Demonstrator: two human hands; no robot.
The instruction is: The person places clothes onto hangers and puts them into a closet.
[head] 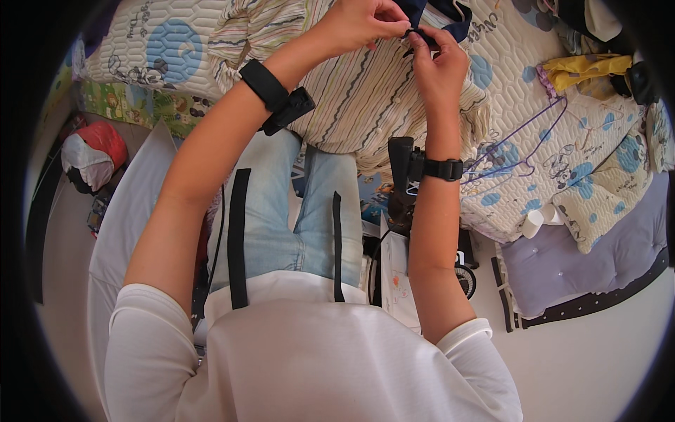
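At the top of the view, my left hand [364, 25] pinches a small dark strip of a navy cloth item [460, 22] between thumb and fingertips. My right hand [442, 66] grips the same dark strip just to the right, so the fingertips of both hands almost meet. Fingers cover most of the strip, and the top of the picture cuts off part of the navy cloth. Beneath both hands a cream garment with wavy coloured stripes [343, 100] lies spread on the bed, its lower edge hanging near my knees.
A quilted printed bed cover [490, 153] lies under a purple clothes hanger [560, 113] and yellow cloth [585, 71]. Two white cylinders [533, 223] rest by a pillow [606, 195] and grey tufted cushion [580, 269]. Left, a red and white bundle [95, 155] sits low.
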